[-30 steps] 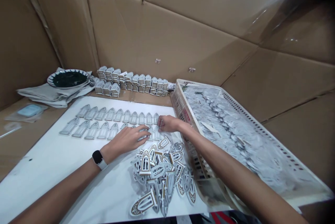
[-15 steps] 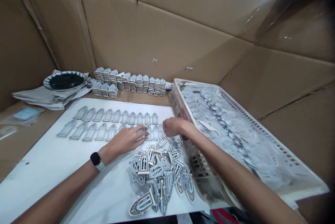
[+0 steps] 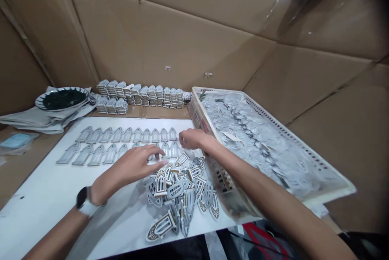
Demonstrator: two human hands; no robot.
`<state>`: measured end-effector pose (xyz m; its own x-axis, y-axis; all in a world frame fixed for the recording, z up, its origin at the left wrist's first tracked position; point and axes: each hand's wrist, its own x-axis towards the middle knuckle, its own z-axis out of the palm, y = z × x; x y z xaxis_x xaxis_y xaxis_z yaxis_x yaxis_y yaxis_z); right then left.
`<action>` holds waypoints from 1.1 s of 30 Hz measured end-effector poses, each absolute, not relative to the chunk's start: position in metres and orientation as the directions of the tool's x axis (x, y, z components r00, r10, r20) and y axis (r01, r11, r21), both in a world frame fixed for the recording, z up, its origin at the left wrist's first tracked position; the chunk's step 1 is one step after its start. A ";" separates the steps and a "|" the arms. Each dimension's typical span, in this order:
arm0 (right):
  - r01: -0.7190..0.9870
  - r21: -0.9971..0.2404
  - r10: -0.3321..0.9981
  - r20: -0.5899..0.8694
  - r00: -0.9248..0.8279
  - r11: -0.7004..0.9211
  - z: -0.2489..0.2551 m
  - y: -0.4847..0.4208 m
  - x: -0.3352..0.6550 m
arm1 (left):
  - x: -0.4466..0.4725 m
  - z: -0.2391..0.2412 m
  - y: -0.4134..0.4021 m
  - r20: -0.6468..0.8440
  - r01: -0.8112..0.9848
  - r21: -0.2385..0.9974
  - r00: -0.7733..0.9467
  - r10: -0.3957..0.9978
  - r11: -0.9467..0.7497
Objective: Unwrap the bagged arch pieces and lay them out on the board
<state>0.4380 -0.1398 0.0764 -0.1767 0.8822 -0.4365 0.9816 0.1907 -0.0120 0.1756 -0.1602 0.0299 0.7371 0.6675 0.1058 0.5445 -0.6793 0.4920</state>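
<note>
My left hand (image 3: 133, 165), a watch on its wrist, is palm down over the near row of small arched window-shaped pieces (image 3: 97, 154). Its thumb and fingers are apart, and no piece shows in them. At the right end of the rows, beside the crate, my right hand (image 3: 192, 138) has its fingers curled closed; whatever they may hold is hidden. Behind the near row lies a second row of grey arched pieces (image 3: 118, 135). Just in front of both hands is a loose heap of similar pieces (image 3: 179, 187), some showing gold-brown patterned faces.
A white plastic crate (image 3: 209, 124) full of clear-bagged items stands at the right. Stacks of arched pieces (image 3: 152, 96) line the cardboard wall (image 3: 182, 37). A plate with dark green contents (image 3: 63, 99) rests on folded cloth (image 3: 36, 119) at the left.
The view has turned slightly right. My left thumb and fingers have spread wider apart over the near row. My right hand has moved slightly away from me, staying closed.
</note>
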 end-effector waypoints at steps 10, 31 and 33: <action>0.973 -0.089 0.947 -0.225 -0.227 0.212 0.067 -0.133 0.442 | 0.168 0.027 -0.204 -0.012 0.534 0.532 0.780 0.625 -0.657; 0.974 -0.080 0.950 -0.214 -0.226 0.213 0.060 -0.135 0.439 | -0.039 -0.018 -0.232 0.144 0.788 0.615 -0.163 0.976 0.041; 0.976 -0.079 0.951 -0.218 -0.217 0.205 0.058 -0.133 0.441 | -0.048 -0.024 -0.231 0.189 0.846 0.530 -0.060 0.980 -0.050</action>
<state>0.4412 -0.1335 0.0581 -0.2171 0.9515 -0.2181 0.9757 0.2045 -0.0791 -0.0482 -0.2310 -0.0240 -0.0604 0.9801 0.1888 0.8463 -0.0500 0.5303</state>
